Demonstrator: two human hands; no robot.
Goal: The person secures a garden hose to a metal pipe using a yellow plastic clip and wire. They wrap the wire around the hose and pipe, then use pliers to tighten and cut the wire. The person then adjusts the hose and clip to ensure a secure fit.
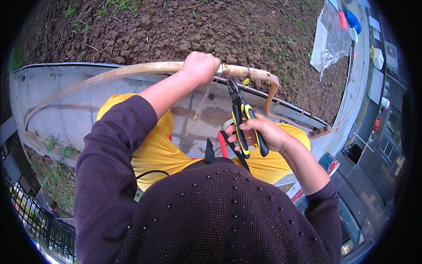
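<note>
My left hand (200, 67) is closed round a pale, curved hose (132, 69), close to where it meets a stained pipe piece (259, 75) that bends down at its right end. Dark wire (249, 72) is bound round that piece, and a small yellow bit (246, 81) hangs below it. In my right hand (270, 132) is a pair of pliers (237, 100) with black and yellow handles, held slightly spread. The jaws point up, just below the joint beside my left hand. Whether they grip any wire is too small to tell.
Loose brown soil (145, 35) lies beyond a low concrete edge. Grey paving (66, 101) runs underneath, with a round white-rimmed thing (227, 124) between my yellow-clad knees. A clear plastic sheet (332, 39) covers ground at the far right; a dark reddish block (319, 132) lies near the edge.
</note>
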